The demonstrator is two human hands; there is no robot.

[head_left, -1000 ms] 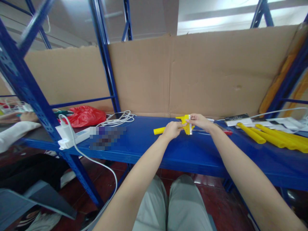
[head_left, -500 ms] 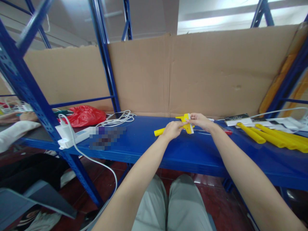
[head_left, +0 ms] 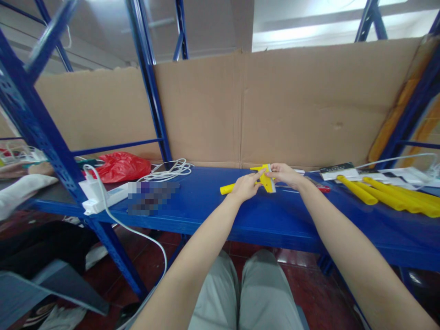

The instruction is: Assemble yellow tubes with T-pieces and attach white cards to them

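Note:
A yellow scraper point(head_left: 268, 184) with a wide head and a pale strip along the head's right edge is held just above the blue shelf. My left hand point(head_left: 244, 187) is closed around its handle, whose round end pokes out to the left. At the head's upper right, the fingers of my right hand point(head_left: 283, 174) pinch the edge by the strip; the exact contact is partly hidden. Behind my right wrist lies a red tool point(head_left: 323, 188), mostly covered by the forearm.
Several yellow handles point(head_left: 388, 195) lie at the right beside papers point(head_left: 338, 173). On the left are a white power strip point(head_left: 115, 195), coiled cable point(head_left: 172, 170) and a red bag point(head_left: 123, 166). Cardboard point(head_left: 292, 105) backs the blue shelf point(head_left: 206, 201). A co-worker's sleeve point(head_left: 27, 185) shows far left.
The scraper's head has turned slightly, its pale edge strip now showing more. My right fingers have shifted a little along that edge; the left hand keeps its hold.

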